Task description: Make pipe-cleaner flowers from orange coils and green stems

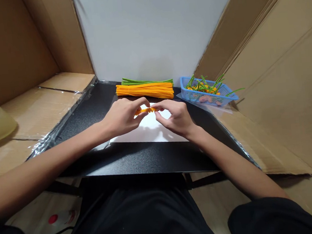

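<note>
An orange twisted pipe cleaner piece [150, 110] is held between my two hands, above a white sheet [146, 130]. My left hand [126, 114] pinches its left part between thumb and fingers. At its right end, the thumb and fingertips of my right hand [175, 115] close on it. Behind my hands lies a bundle of orange pipe cleaners [147, 90], with green pipe cleaners [145, 81] just beyond it.
A blue basket [198, 95] at the back right holds small orange and green pieces. Cardboard walls flank the black table [138, 159]. A large tape roll [3, 123] sits at the far left. A red-capped bottle [62, 218] lies below the table.
</note>
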### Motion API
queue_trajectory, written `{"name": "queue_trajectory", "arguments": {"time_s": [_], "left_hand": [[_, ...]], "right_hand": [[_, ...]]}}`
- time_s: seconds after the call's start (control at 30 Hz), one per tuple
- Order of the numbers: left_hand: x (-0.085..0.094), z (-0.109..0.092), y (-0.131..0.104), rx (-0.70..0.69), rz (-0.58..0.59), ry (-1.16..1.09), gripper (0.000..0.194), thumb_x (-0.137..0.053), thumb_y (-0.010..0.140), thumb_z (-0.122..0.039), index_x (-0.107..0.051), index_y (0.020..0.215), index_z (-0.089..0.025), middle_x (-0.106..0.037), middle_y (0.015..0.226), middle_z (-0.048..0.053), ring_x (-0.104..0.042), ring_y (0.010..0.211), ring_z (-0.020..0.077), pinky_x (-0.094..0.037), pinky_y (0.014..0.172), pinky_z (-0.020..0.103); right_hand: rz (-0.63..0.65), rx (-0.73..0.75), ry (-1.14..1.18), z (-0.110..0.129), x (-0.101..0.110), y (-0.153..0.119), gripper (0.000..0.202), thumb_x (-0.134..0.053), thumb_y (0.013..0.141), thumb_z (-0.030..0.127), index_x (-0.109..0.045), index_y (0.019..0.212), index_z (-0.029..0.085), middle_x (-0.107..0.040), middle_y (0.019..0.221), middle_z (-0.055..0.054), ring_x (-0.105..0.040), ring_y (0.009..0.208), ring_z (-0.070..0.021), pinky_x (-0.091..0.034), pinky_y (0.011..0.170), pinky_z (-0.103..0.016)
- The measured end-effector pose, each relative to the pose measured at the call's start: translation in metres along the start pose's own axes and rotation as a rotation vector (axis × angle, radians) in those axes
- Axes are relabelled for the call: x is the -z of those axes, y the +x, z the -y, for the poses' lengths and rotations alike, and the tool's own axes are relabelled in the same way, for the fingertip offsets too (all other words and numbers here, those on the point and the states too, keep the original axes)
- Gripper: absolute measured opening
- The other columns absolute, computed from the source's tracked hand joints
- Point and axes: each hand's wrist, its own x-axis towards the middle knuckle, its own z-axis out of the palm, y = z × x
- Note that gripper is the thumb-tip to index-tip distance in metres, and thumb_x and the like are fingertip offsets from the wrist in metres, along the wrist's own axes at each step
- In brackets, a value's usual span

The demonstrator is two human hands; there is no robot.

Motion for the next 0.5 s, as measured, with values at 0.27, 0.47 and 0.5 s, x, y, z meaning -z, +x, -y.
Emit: {"name": "queue_trajectory", "arguments": {"time_s": [0.27, 0.47, 0.5], "left_hand": [[0.001, -0.011, -0.002, 0.089, 0.078, -0.083, 0.025, -0.06, 0.093, -0.033, -0.069, 0.113, -0.022, -0.076, 0.082, 0.004, -0.067, 0.065, 0.0182, -0.042, 0.065, 0.026], [0.001, -0.011, -0.002, 0.148, 0.105, -0.252, 0.027, -0.062, 0.091, -0.031, -0.072, 0.114, -0.022, -0.077, 0.084, 0.005, -0.068, 0.069, 0.0168, -0.042, 0.063, 0.025], [0.001, -0.01, -0.002, 0.147, 0.105, -0.259, 0.027, -0.062, 0.091, -0.031, -0.073, 0.113, -0.022, -0.077, 0.084, 0.005, -0.067, 0.068, 0.0164, -0.042, 0.062, 0.025]], "right_hand": [[0.041, 0.111, -0.254, -0.003, -0.005, -0.002, 0.027, -0.053, 0.088, 0.014, -0.076, 0.102, 0.014, -0.079, 0.091, -0.012, -0.071, 0.08, -0.0247, -0.054, 0.075, -0.036], [0.048, -0.011, 0.013, -0.007, 0.0, -0.002, 0.027, -0.057, 0.091, 0.019, -0.074, 0.112, 0.019, -0.08, 0.098, -0.005, -0.074, 0.081, -0.0201, -0.056, 0.077, -0.032], [0.059, 0.015, 0.009, -0.008, 0.001, -0.002, 0.026, -0.06, 0.091, 0.022, -0.073, 0.114, 0.02, -0.08, 0.101, -0.006, -0.074, 0.085, -0.0215, -0.057, 0.08, -0.033]]}}
